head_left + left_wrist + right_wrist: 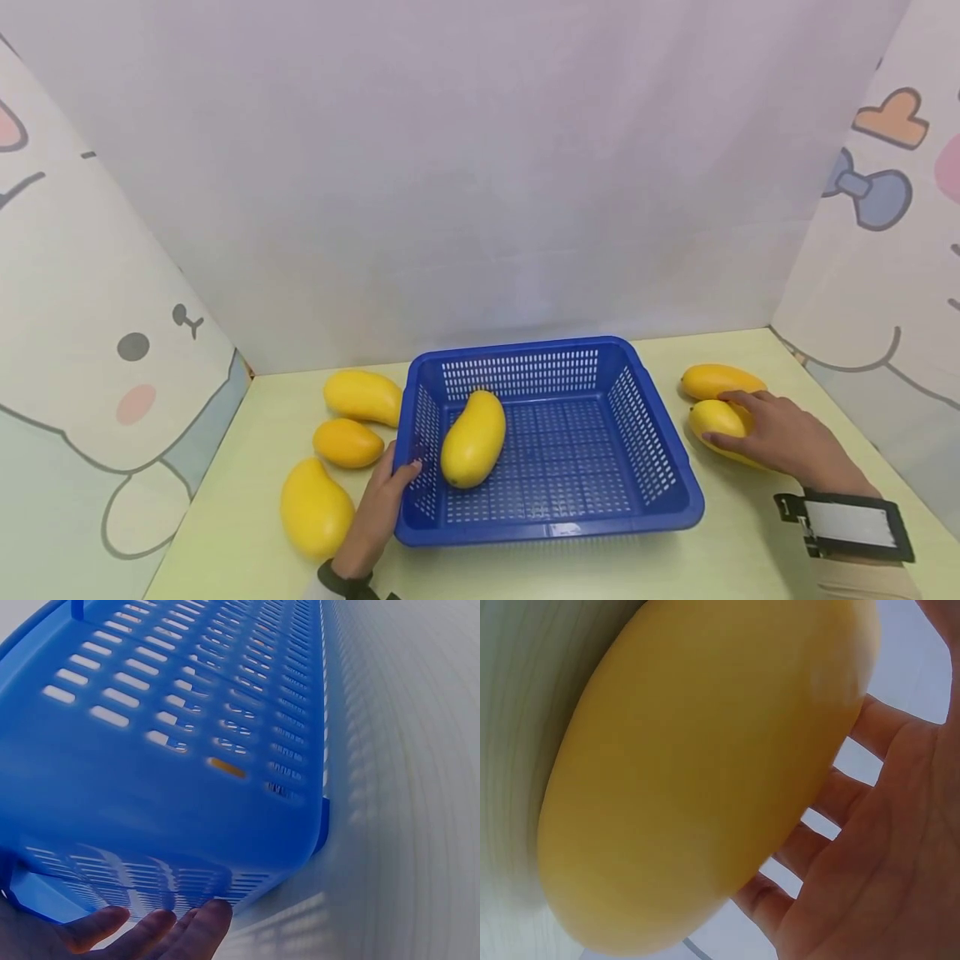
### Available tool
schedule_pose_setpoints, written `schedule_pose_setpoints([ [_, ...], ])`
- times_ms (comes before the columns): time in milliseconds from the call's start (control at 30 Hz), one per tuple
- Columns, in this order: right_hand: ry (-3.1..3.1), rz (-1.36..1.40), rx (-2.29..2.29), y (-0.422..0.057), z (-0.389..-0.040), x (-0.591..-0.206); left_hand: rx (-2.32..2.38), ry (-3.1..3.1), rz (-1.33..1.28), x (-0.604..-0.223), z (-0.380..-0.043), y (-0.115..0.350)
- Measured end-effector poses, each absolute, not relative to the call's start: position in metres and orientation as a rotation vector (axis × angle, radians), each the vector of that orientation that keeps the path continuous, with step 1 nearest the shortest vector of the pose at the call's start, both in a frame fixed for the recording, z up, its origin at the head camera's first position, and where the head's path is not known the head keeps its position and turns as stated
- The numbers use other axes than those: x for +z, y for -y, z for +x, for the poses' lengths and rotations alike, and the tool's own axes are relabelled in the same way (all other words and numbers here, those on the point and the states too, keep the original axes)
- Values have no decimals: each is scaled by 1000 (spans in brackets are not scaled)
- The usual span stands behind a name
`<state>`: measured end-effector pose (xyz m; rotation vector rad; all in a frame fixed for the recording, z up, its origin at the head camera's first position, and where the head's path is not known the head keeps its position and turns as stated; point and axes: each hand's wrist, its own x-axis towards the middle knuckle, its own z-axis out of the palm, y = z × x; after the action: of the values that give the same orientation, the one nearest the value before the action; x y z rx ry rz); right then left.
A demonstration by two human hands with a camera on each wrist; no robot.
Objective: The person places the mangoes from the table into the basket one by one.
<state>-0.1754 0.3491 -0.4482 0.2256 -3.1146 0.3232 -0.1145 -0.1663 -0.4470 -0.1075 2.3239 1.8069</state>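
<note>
A blue plastic basket [551,531] stands mid-table with one yellow mango [474,440] lying in its left part. My left hand [378,508] grips the basket's left rim, thumb over the edge; in the left wrist view its fingers [202,930] lie against the outer wall. At the right, my right hand [787,437] holds a yellow mango [716,419] on the table, thumb on the near side and fingers over the far side. The same mango [697,780] fills much of the right wrist view. Just behind it lies an orange-yellow mango [712,381].
Left of the basket lie a yellow mango [363,396], a smaller orange one [347,442] and a large yellow one [315,508] near my left wrist. A pale wall [487,183] rises behind the table [225,517], with cartoon-printed panels [97,292] at both sides.
</note>
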Motion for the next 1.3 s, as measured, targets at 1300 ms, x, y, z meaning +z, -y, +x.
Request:
schedule_pose_setpoints([
  [1300, 3216, 206, 533, -347, -179, -467, 1835, -2321, -62, -449, -115, 168],
])
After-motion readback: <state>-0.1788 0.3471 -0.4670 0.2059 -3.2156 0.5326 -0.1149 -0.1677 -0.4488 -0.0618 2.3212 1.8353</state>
